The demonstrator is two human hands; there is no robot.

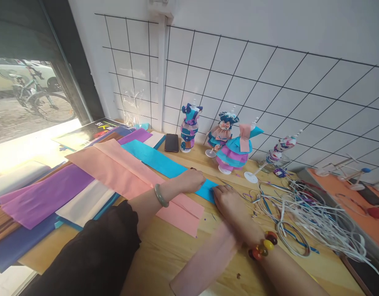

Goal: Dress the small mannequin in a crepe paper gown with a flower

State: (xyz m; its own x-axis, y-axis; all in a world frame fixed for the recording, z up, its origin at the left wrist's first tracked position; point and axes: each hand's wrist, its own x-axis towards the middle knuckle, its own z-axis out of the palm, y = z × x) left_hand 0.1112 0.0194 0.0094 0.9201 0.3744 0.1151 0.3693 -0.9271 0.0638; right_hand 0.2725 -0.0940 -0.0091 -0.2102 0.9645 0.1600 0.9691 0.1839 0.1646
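Observation:
My left hand (191, 180) lies knuckles-up on the near end of a long turquoise crepe paper strip (155, 160), fingers curled down onto it. A green bangle (161, 195) circles that wrist above a black sleeve. My right hand (229, 201) rests beside it at the strip's end, fingers bent and pressed to the paper's edge; a beaded bracelet (263, 246) is on that wrist. A pink crepe sheet (127, 172) lies under my left forearm, and another pink strip (204, 259) runs under my right forearm.
Purple (44, 197), white and dark blue sheets are stacked at the left on the wooden table (164, 255). A black phone (171, 142) and several small paper-dressed mannequins (235, 150) stand by the wire-grid wall. A tangle of white ribbon (303, 213) lies at right, near an orange tray (343, 189).

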